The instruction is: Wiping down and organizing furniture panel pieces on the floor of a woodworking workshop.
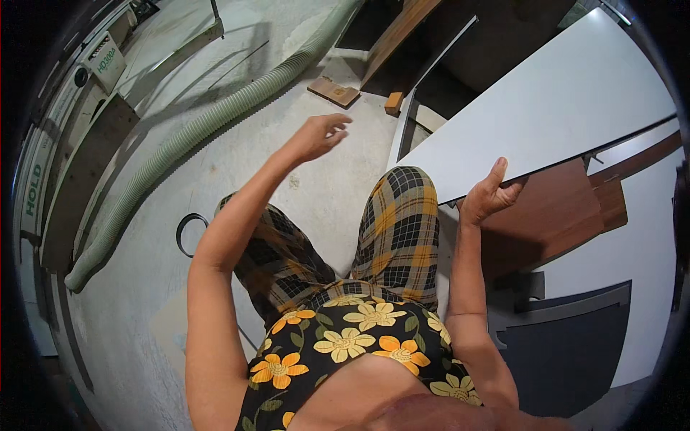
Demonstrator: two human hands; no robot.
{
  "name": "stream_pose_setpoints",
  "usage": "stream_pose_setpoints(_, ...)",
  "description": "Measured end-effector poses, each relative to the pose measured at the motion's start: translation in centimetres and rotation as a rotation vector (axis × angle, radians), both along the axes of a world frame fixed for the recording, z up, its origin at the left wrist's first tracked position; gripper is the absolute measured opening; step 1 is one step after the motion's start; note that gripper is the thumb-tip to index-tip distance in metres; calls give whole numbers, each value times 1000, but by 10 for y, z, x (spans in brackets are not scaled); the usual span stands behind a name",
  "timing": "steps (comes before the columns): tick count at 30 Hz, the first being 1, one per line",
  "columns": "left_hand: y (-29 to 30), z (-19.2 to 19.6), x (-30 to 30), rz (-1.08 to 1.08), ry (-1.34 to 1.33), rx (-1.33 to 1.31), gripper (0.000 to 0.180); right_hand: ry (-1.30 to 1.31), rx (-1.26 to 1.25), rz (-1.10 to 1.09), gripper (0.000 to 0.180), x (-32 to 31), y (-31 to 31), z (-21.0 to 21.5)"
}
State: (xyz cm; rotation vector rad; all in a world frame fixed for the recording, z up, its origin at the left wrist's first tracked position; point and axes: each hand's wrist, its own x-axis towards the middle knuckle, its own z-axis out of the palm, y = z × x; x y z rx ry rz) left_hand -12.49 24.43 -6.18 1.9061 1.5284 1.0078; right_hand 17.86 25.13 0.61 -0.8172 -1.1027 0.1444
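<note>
My right hand [493, 195] grips the near edge of a long white panel [553, 100], thumb on the white face and fingers curled beneath it. The panel slants from beside my right knee up toward the far right. My left hand [321, 136] hovers above the floor in front of me. Its fingers are loosely bent and apart, with nothing in them. The nearest thing to it is a small flat piece of brown wood [333, 93] on the floor just beyond.
A ribbed green hose [237, 104] curves along the left, beside a machine [90, 136]. A small wooden block [394, 103] and dark wood panels [399, 43] stand ahead. Brown boards [539, 215] and a dark grey panel [568, 345] lie at right. A black ring [181, 233] rests left.
</note>
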Motion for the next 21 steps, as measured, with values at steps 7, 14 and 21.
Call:
stream_pose_setpoints(7, 4, 79, 88, -175, -471, 191, 55, -176, 25, 131, 36, -26, 8, -22)
stream_pose_setpoints(14, -5, 142, 139, -200, -223, 462, 88, -230, 35, 451, 33, -53, 23, -44)
stream_pose_setpoints(21, 9, 147, 140, 166, -174, 671, 70, -268, 20, 401, 37, -92, 39, -51)
